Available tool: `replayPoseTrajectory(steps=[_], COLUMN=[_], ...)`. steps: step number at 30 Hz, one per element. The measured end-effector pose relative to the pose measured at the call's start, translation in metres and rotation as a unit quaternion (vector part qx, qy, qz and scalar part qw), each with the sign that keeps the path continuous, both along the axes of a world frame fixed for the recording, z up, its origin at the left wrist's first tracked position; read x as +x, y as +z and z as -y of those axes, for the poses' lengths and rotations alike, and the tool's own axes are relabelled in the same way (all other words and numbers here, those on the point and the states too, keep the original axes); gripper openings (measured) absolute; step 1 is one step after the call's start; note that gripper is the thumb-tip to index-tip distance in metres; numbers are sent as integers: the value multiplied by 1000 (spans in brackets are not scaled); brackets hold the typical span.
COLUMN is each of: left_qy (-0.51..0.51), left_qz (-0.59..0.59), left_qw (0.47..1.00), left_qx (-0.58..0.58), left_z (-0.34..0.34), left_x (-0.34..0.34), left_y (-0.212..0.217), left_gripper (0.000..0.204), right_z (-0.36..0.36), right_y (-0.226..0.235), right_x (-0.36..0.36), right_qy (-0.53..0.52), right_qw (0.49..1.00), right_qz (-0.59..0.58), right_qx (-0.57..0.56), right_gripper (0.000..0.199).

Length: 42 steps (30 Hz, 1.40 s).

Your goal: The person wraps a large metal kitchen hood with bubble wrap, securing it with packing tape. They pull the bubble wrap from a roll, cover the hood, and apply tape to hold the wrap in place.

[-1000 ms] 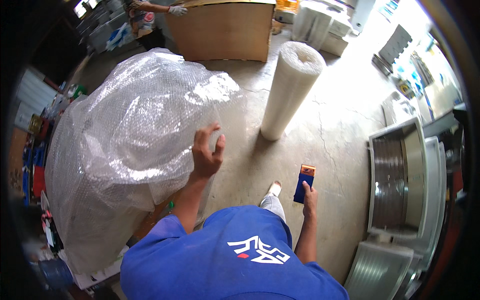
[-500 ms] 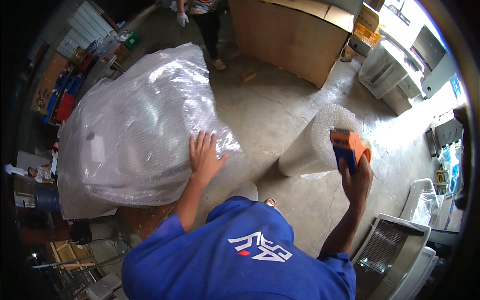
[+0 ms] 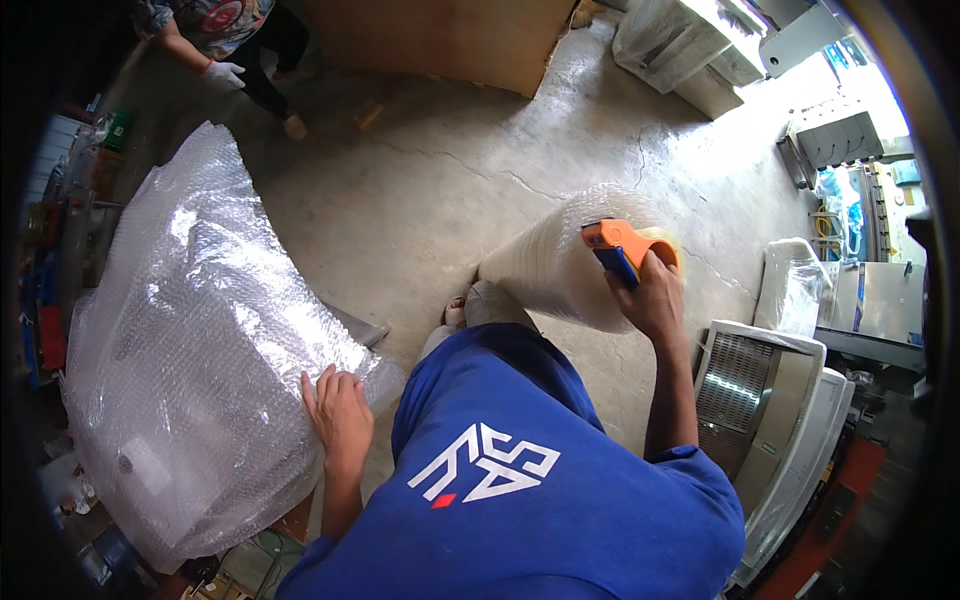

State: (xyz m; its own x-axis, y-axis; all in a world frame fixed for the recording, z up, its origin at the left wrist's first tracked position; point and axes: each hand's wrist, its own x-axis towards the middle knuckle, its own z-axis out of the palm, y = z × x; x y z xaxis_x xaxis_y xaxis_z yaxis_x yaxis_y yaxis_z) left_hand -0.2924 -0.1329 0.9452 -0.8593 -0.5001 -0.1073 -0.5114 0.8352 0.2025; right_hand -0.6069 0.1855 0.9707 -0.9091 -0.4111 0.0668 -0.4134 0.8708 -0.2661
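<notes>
At nine o'clock lies a large object wrapped in bubble wrap (image 3: 200, 350), filling the left of the view on the concrete floor (image 3: 420, 190); the left hand (image 3: 340, 415) rests flat on its lower right edge at about seven o'clock, fingers spread and pressing the wrap down, clamped on nothing; at eleven o'clock a second person's gloved hand (image 3: 222, 74) hangs above the wrapped object, well apart from it; a cardboard box (image 3: 450, 40) stands at twelve o'clock; just right of centre a roll of bubble wrap (image 3: 560, 270) lies on the floor; the right hand (image 3: 655, 295), at about two o'clock, is closed round an orange tape dispenser (image 3: 625, 245), held in front of the roll's end; at four o'clock white appliance casings (image 3: 770, 420) lean by the person's right arm.
</notes>
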Motion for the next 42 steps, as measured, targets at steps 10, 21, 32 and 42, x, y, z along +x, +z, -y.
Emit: replayPoseTrajectory(steps=[10,21,32,42], left_qy=[44,214,673,738], left_qz=[-194,-350,-577,-574], left_qw=[978,893,463,324], left_qx=[-61,-184,-18,146], left_z=[-1,-44,-86,-71], left_x=[-57,-16,85,82], left_y=[10,8,-89,-189], left_gripper=[14,22,43,50], right_z=[-12,-23,23,262], right_y=[-8,-10,25,87], right_x=[-42,-76,-90,130], right_qy=[35,70,179,550], right_qw=[999,997,980,722], right_qz=[-9,45,48,291], right_qx=[21,4,-71,-302], right_gripper=[39,54,53,45])
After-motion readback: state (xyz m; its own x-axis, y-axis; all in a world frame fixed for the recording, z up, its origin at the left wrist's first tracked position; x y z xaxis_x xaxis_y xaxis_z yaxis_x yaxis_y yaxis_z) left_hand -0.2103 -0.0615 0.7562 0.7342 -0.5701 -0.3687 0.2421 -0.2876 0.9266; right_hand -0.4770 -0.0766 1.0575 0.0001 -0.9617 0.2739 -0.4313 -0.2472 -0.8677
